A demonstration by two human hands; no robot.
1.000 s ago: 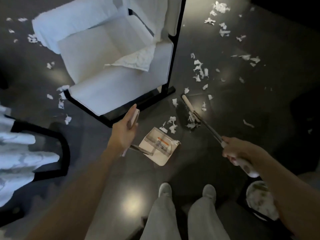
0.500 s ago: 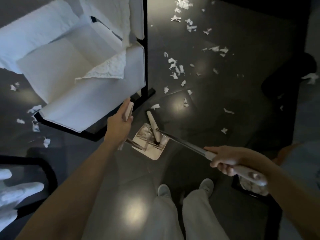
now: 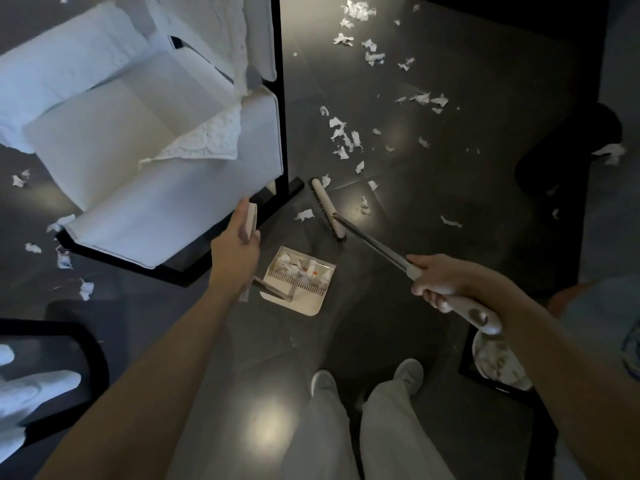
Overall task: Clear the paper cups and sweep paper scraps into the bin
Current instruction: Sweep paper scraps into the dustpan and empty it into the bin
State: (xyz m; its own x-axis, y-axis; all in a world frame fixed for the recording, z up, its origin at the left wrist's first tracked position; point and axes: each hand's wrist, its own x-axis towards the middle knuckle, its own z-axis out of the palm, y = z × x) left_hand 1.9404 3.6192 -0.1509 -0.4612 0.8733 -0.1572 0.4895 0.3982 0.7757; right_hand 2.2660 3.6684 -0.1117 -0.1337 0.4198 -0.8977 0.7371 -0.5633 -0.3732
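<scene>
My left hand (image 3: 237, 249) grips the upright handle of a white dustpan (image 3: 299, 280) that sits on the dark floor with several paper scraps inside. My right hand (image 3: 440, 280) grips the pale grip of a long broom. The broom head (image 3: 327, 207) rests on the floor beyond the pan, near one scrap (image 3: 304, 215). More white paper scraps (image 3: 343, 138) lie scattered across the floor ahead and to the right. A bin (image 3: 498, 363) holding white scraps shows at the lower right, partly hidden by my right arm.
A white armchair (image 3: 138, 161) with a black frame stands close on the left. Scraps (image 3: 64, 256) lie beside it. Another white seat (image 3: 31, 389) is at the lower left. My feet (image 3: 367, 379) stand behind the pan. A dark object (image 3: 568, 150) sits at the right.
The broom head swept scraps into the dustpan, then lifted out and moved forward onto the floor beyond it. The pan now holds more scraps. My left hand kept the pan still.
</scene>
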